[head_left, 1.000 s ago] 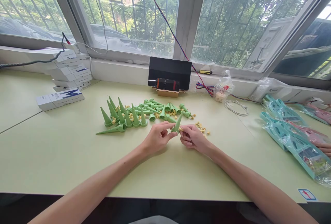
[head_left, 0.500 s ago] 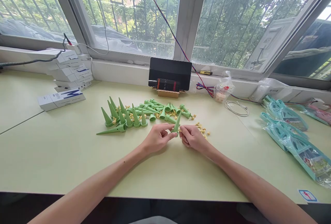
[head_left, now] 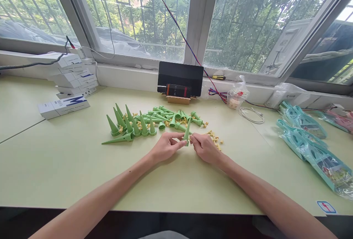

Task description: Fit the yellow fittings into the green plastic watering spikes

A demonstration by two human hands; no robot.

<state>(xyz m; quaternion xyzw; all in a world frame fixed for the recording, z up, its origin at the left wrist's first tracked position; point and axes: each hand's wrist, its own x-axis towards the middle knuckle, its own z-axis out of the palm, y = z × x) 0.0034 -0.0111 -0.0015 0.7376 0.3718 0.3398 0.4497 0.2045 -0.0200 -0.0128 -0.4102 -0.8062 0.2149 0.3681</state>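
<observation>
My left hand (head_left: 165, 146) pinches the wide base of a green plastic cone spike (head_left: 187, 130), which points up and away from me. My right hand (head_left: 204, 147) is closed against the same base from the right, its fingertips on a small yellow piece that I can barely see. Behind the hands lies a heap of green cone spikes (head_left: 154, 119); several stand upright at its left and one long spike (head_left: 118, 138) lies flat. Small yellow parts (head_left: 215, 139) are scattered just beyond my right hand.
A dark tablet (head_left: 180, 79) leans on a stand at the window sill with a phone in front. White boxes (head_left: 70, 81) are stacked at the far left. Teal packaged goods (head_left: 311, 139) lie at the right. A white cable (head_left: 250, 116) and a plastic bag (head_left: 237, 95) sit behind.
The hands have stayed together on the green cone. The cone has tipped slightly more upright and the view has shifted a little.
</observation>
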